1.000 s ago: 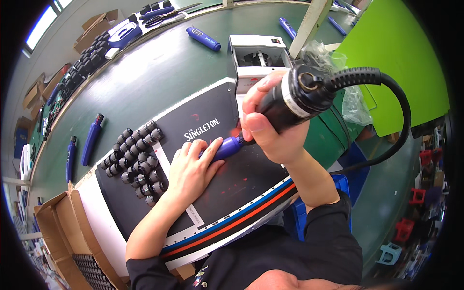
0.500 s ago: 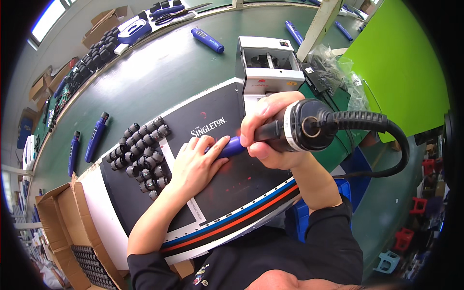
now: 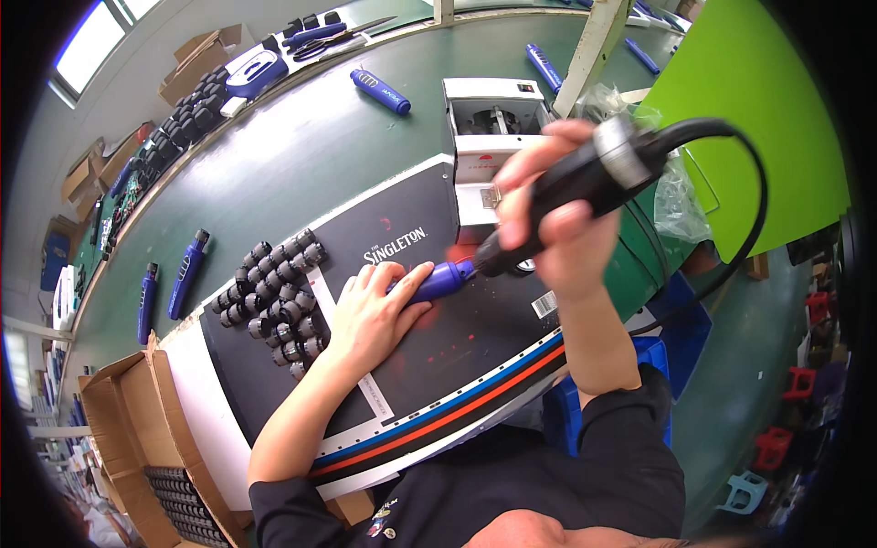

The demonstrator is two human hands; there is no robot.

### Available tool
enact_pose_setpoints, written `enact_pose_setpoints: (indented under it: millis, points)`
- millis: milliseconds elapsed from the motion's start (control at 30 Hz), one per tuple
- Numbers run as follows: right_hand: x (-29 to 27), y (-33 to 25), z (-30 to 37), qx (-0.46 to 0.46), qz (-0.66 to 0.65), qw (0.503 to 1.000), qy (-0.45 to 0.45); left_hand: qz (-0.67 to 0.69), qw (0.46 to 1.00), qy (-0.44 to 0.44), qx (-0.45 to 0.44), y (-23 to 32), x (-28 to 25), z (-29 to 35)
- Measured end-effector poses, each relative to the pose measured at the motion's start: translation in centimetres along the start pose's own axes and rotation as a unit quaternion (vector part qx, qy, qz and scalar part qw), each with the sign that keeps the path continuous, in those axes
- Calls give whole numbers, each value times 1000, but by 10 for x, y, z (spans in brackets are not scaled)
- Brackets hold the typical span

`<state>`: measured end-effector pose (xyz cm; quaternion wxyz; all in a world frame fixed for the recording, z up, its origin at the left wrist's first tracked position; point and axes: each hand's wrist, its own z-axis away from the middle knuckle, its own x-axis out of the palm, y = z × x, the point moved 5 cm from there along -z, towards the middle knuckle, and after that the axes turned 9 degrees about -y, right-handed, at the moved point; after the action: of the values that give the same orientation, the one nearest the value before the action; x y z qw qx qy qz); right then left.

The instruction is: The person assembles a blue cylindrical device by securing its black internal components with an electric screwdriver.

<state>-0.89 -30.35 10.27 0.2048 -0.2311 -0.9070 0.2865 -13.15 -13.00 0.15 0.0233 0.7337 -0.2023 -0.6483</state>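
Note:
My left hand (image 3: 373, 310) lies on the black mat (image 3: 457, 365), its fingers holding down a blue cylindrical housing (image 3: 442, 281) that rests on its side. My right hand (image 3: 575, 237) is wrapped around a black corded electric screwdriver (image 3: 585, 187), somewhat blurred. The tool slants down to the left, and its tip is at the right end of the housing; I cannot tell whether they touch. Just left of my left hand, several black ribbed round parts (image 3: 274, 283) lie in a cluster on the mat.
A white box-shaped machine (image 3: 493, 146) stands beyond the mat. Blue cylinders (image 3: 187, 274) lie at left, with another blue cylinder (image 3: 380, 91) at the back. An open cardboard box (image 3: 164, 393) sits at lower left. A blue bin (image 3: 653, 356) and green panel (image 3: 758, 137) are at right.
My right hand has swung the screwdriver's rear end up and to the right, so its tip now shows by the housing's end. My left hand keeps its hold; the view has shifted slightly.

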Motion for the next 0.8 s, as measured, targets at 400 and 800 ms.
enact_pose_setpoints:
  millis: [400,800]
  points:
    - [-174,41,78,301,261,854,334,-31,999,-9,29,8,0,4]
    - [-119,-15,41,91,643,727,224,-271,946,-8,-175,-78,-52,1]
